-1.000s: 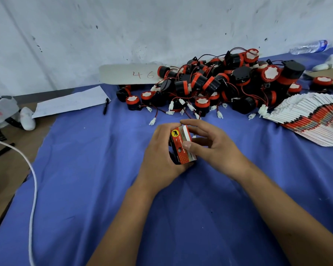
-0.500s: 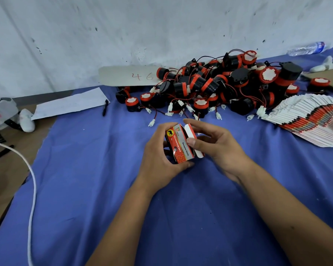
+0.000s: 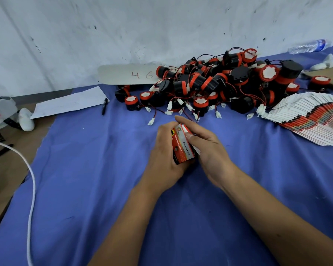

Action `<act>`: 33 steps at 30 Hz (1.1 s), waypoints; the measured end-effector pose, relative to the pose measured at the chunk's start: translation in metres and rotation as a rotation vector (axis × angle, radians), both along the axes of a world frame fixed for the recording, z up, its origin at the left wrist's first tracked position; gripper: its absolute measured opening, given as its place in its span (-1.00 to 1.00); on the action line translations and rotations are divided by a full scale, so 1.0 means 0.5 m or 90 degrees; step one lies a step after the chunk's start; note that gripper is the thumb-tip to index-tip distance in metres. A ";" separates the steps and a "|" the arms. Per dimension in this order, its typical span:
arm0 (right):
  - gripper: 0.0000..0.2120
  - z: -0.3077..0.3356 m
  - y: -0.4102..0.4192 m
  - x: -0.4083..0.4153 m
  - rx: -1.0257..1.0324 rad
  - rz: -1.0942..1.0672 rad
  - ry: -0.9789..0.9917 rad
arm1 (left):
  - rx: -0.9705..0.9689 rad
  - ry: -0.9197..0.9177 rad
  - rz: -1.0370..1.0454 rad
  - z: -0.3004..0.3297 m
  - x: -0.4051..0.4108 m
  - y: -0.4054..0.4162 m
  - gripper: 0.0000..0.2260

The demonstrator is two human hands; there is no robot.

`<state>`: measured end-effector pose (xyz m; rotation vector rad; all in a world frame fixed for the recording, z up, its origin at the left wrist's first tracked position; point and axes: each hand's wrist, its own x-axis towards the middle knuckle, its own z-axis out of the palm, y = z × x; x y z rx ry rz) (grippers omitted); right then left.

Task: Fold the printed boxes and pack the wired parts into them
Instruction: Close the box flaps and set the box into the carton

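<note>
I am looking down at a blue cloth (image 3: 85, 189) that is covering most of the table under a marked white wall (image 3: 123, 25), and from here I am reading the scene from big to small. Far across the cloth a pile of parts (image 3: 215, 85), black and red with thin wires and white plugs, is lying against the wall, and to its right a fanned stack of flats (image 3: 311, 121) is waiting, well apart from the hands. Nearer me the left hand (image 3: 165, 156) is gripping the box (image 3: 182, 144), fingers curled round its far side and underside, so the box is sitting in the middle of the cloth between both hands. The right hand (image 3: 206, 146) is lying against the box's right side, thumb pressing on the printed face and forefinger reaching straight over the top end; I am taking that as a pinch on the white flap (image 3: 186, 129). The box's long axis is running away from me and slightly leftward, its open end pointing toward the pile, and the flap is lying just under the right fingers, so the right hand is the nearer one for closing it. Against half a second ago, the box is tipping more upright and the flap is standing closer to the body
</note>
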<state>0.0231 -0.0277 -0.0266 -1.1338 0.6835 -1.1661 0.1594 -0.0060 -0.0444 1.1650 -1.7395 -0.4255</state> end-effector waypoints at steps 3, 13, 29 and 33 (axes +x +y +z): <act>-0.56 0.008 0.002 0.018 0.007 -0.038 0.009 | 0.001 -0.023 -0.005 -0.007 0.001 -0.006 -0.35; -0.52 -0.005 -0.001 0.026 -0.042 -0.010 0.032 | 0.062 0.082 0.015 -0.013 0.013 -0.015 -0.36; -0.75 -0.030 0.011 0.039 -0.044 -0.155 -0.006 | 0.112 0.164 0.085 -0.003 0.002 -0.015 -0.38; -0.80 -0.032 0.011 0.019 -0.082 -0.185 0.072 | 0.123 0.171 0.093 0.003 -0.003 -0.015 -0.38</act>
